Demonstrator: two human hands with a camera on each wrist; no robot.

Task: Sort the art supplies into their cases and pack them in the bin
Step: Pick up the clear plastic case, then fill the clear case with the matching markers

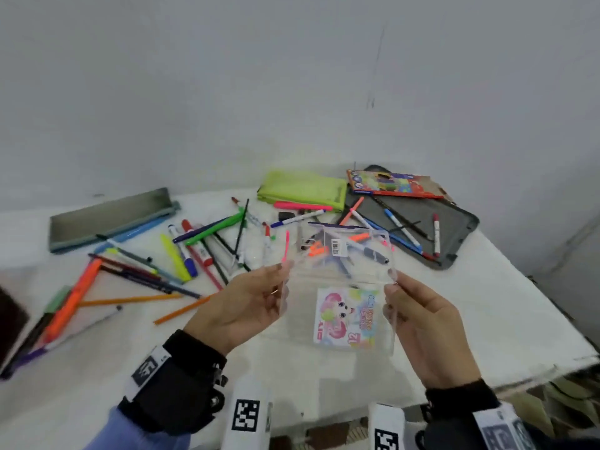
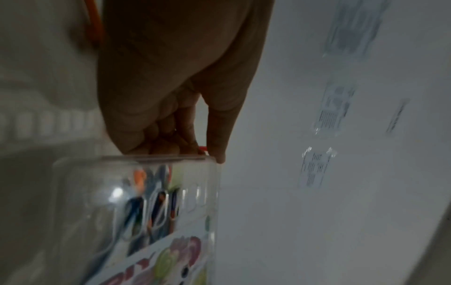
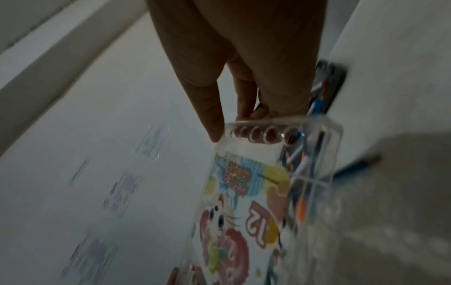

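clear case (image 1: 341,280): we hold it up between both hands
left hand (image 1: 242,306): fingers pinch its left edge
right hand (image 1: 425,323): fingers pinch its right edge

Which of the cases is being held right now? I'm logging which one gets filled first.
The clear plastic case with the cartoon label, gripped by the left hand and right hand; the others lie on the table.

A white cloth (image 1: 454,303) covers the table beneath both hands. A plain pale wall (image 1: 227,76) rises well beyond the fingertips, with a thin dark scuff mark (image 1: 378,53) on it, ahead of the right hand and high up.
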